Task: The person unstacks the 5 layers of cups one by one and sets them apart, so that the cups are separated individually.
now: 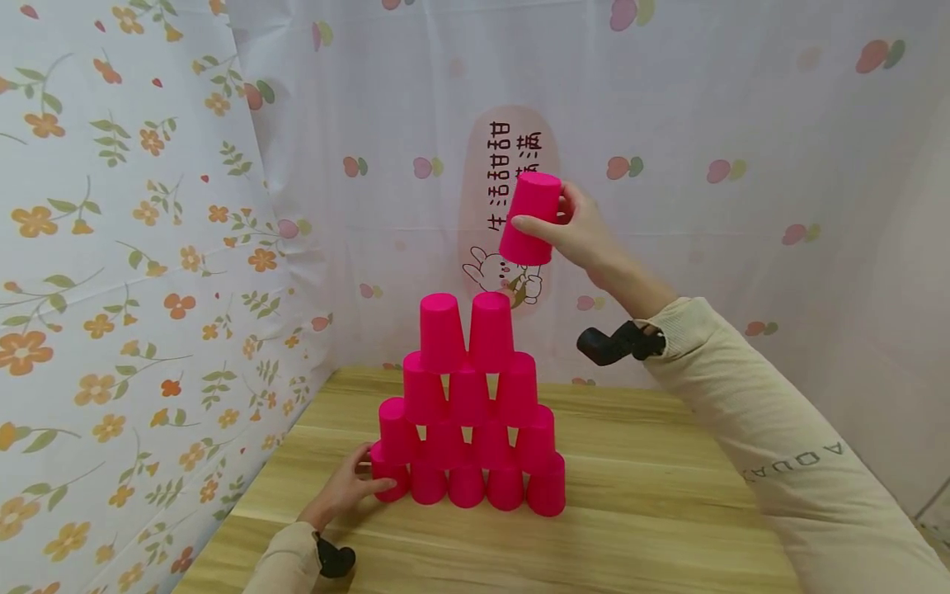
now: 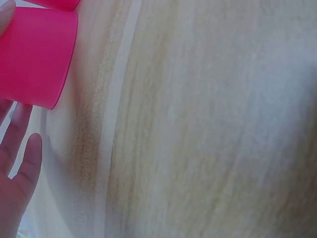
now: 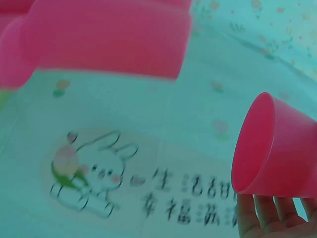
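Observation:
Bright pink cups stand upside down in a stepped pyramid (image 1: 469, 400) on the wooden table: two in the top row, three below, several in each of the two lower rows. Above the top row, my right hand (image 1: 590, 235) grips another pink cup (image 1: 530, 214), mouth down and slightly tilted. The right wrist view shows fingers (image 3: 270, 213) along that cup's side (image 3: 297, 148). Low at the left, my left hand (image 1: 343, 488) holds the bottom row's end cup (image 1: 392, 483), thumb in front. In the left wrist view that cup (image 2: 34, 54) sits between thumb and fingers.
A white cloth (image 1: 705, 99) with fruit prints, lettering and a rabbit drawing hangs close behind the pyramid. Another flowered cloth (image 1: 148, 247) borders the left side. Wooden tabletop (image 1: 653, 495) extends to the right and in front. Black wrist mounts (image 1: 612, 345) stick out at both cuffs.

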### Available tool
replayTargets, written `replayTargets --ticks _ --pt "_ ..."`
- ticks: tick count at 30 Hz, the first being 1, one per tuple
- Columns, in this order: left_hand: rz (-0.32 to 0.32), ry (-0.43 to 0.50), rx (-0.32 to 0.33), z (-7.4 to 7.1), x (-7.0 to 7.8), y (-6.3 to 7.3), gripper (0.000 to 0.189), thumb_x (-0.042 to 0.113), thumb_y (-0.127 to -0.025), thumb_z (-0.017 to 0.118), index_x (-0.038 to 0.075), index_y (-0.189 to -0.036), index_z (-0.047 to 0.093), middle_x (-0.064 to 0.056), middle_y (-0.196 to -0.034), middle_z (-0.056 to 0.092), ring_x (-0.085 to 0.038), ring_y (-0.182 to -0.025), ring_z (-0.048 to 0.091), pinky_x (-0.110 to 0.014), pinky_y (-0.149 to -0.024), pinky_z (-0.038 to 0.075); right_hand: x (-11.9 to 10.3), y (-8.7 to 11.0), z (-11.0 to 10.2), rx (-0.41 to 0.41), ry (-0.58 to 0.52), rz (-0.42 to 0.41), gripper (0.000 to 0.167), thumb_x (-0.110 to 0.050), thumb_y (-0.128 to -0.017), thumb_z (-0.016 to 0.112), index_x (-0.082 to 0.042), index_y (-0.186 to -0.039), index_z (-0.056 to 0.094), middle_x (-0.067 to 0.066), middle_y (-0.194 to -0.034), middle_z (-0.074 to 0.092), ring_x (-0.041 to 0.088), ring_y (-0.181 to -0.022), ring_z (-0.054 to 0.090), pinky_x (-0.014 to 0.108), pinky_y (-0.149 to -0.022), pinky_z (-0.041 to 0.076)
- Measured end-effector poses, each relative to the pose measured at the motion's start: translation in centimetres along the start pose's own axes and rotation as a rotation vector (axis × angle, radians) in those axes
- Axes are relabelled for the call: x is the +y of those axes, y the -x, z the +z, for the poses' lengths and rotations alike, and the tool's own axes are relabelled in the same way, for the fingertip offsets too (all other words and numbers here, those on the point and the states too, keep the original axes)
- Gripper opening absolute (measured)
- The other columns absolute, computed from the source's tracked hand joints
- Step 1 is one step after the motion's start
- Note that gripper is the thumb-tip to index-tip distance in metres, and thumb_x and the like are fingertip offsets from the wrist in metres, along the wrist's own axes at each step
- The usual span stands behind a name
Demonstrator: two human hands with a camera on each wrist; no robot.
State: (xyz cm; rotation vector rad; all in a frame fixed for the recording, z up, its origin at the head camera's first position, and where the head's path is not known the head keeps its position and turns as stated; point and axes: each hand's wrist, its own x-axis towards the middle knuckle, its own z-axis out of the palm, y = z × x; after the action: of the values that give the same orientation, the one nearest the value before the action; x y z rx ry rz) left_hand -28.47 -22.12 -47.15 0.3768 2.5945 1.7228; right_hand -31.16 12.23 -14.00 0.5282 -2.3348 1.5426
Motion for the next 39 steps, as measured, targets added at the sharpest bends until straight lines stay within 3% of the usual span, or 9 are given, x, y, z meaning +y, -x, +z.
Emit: replayTargets --ticks 6,15,20,25,39 --pt "-0.014 -0.004 0.004 -0.3 -0.1 0.1 0.057 0.009 -0.073 0.072 -0.002 -0.12 0.043 -0.018 -0.108 0.05 -0.034 -0.096 0.053 -0.042 -0.079 0.045 4.6 1.3 -3.1 -0.015 0.062 0.06 0.063 -0.03 -0.082 0.062 -0.006 -0.129 0.028 0.014 -0.119 0.043 0.028 -0.104 0.044 0.041 -0.083 0.043" --pt "-0.015 -0.009 -0.019 -0.8 -0.2 -0.2 0.057 0.008 -0.075 0.07 -0.002 -0.122 0.041 -0.019 -0.11 0.049 -0.034 -0.097 0.052 -0.043 -0.079 0.045 15.2 4.0 -5.7 -0.011 0.186 0.182 0.071 -0.037 -0.082 0.061 0.003 -0.128 0.024 0.023 -0.12 0.04 0.038 -0.104 0.042 0.042 -0.075 0.046" --pt "0.002 0.008 -0.03 -0.8 0.0 -0.1 0.056 0.007 -0.075 0.07 -0.003 -0.122 0.041 -0.02 -0.11 0.049 -0.036 -0.096 0.053 -0.043 -0.078 0.046 20.7 5.5 -5.5 0.001 0.206 0.236 0.072 -0.034 -0.082 0.062 0.008 -0.127 0.024 0.027 -0.118 0.04 0.041 -0.104 0.043 0.047 -0.081 0.044" --pt "0.001 -0.005 -0.036 -0.7 0.1 -0.1 0.056 0.01 -0.075 0.07 -0.003 -0.121 0.041 -0.02 -0.11 0.049 -0.037 -0.098 0.052 -0.043 -0.079 0.045 24.7 7.0 -4.8 0.01 0.201 0.291 0.072 -0.032 -0.082 0.063 0.008 -0.127 0.023 0.029 -0.118 0.039 0.042 -0.105 0.042 0.049 -0.082 0.043" --pt "0.067 -0.018 -0.055 -0.2 -0.1 -0.1 0.054 0.008 -0.074 0.071 -0.007 -0.117 0.042 -0.02 -0.106 0.051 -0.034 -0.092 0.055 -0.036 -0.074 0.048 31.4 10.7 -2.1 0.028 0.129 0.428 0.069 -0.02 -0.081 0.064 0.015 -0.124 0.023 0.034 -0.116 0.039 0.045 -0.104 0.042 0.049 -0.085 0.04"
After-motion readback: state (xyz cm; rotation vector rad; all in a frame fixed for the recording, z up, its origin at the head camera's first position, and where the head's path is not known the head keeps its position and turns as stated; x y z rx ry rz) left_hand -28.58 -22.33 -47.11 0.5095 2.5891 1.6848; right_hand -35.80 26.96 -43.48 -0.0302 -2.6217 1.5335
